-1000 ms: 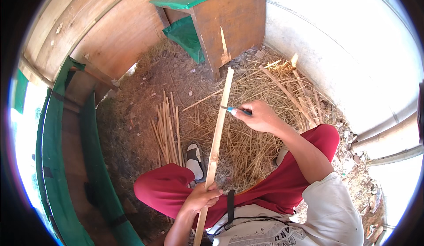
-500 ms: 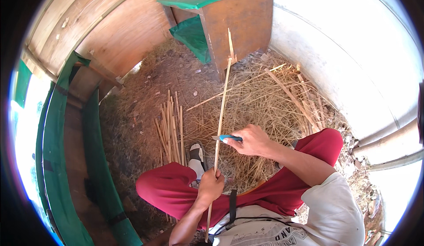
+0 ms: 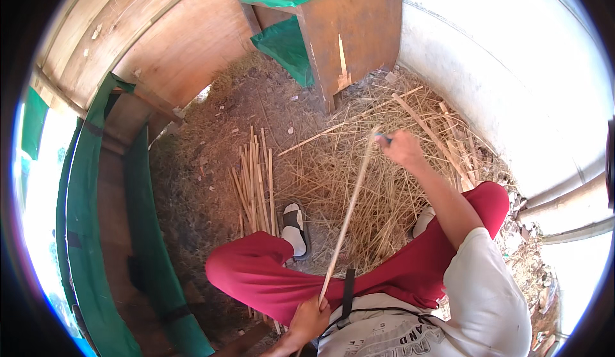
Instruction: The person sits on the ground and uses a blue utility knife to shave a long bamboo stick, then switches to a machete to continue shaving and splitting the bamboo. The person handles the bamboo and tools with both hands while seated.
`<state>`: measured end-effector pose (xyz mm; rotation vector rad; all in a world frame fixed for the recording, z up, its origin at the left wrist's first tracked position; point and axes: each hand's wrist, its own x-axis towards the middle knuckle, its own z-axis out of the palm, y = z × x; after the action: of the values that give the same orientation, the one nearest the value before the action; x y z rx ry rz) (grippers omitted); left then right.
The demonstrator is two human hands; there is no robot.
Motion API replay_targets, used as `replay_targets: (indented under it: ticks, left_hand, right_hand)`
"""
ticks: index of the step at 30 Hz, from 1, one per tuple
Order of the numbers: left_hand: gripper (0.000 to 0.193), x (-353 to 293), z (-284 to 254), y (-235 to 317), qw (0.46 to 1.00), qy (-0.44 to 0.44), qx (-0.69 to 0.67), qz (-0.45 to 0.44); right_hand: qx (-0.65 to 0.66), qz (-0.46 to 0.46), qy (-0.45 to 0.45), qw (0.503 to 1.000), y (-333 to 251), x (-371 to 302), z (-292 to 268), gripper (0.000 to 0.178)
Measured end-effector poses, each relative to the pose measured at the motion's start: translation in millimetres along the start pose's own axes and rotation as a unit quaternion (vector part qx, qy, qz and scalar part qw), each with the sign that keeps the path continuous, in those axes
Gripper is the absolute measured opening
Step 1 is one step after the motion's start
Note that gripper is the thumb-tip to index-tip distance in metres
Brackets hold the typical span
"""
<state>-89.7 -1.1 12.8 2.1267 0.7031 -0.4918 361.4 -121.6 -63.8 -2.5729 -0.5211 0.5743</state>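
Note:
My left hand [image 3: 309,320] is closed around the near end of a long pale wooden strip [image 3: 347,222], close to my lap. The strip slants up and away to the right. At its far tip, my right hand [image 3: 403,148] grips a blue-handled utility knife [image 3: 383,140]. Motion smears the knife and the tip, so whether the blade touches the wood cannot be made out. Long thin shavings [image 3: 359,181] lie heaped on the ground beneath.
A bundle of cut strips [image 3: 257,184] lies left of my sandalled foot [image 3: 295,229]. Wider slats [image 3: 432,139] rest by the pale wall at right. Ahead stands a brown wooden cabinet [image 3: 359,30] with a green cover; a green-lined wooden trough [image 3: 138,229] runs along the left.
My right hand has moved the knife away from me to the strip's far end. My left hand has drawn back toward my lap, and the strip's tip now sits nearer and farther right.

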Motion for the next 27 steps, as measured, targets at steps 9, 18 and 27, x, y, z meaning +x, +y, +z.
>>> replay_targets:
  ticks: [9, 18, 27]
  left_hand:
    - [0.018, 12.6, -22.2, -23.6, 0.988, 0.143, 0.005, -0.049]
    - [0.014, 34.2, -32.8, 33.7, 0.868, 0.364, 0.336, 0.043]
    - [0.018, 89.0, -97.4, 46.8, 0.732, 0.453, 0.477, 0.180]
  right_hand:
    - [0.268, -0.014, 0.017, 0.963, -32.2, -26.0, -4.5, 0.052]
    - [0.638, -0.013, 0.003, 0.770, -51.3, -76.1, -54.1, 0.062]
    - [0.740, 0.015, 0.126, 0.661, -39.1, -71.8, -77.4, 0.037]
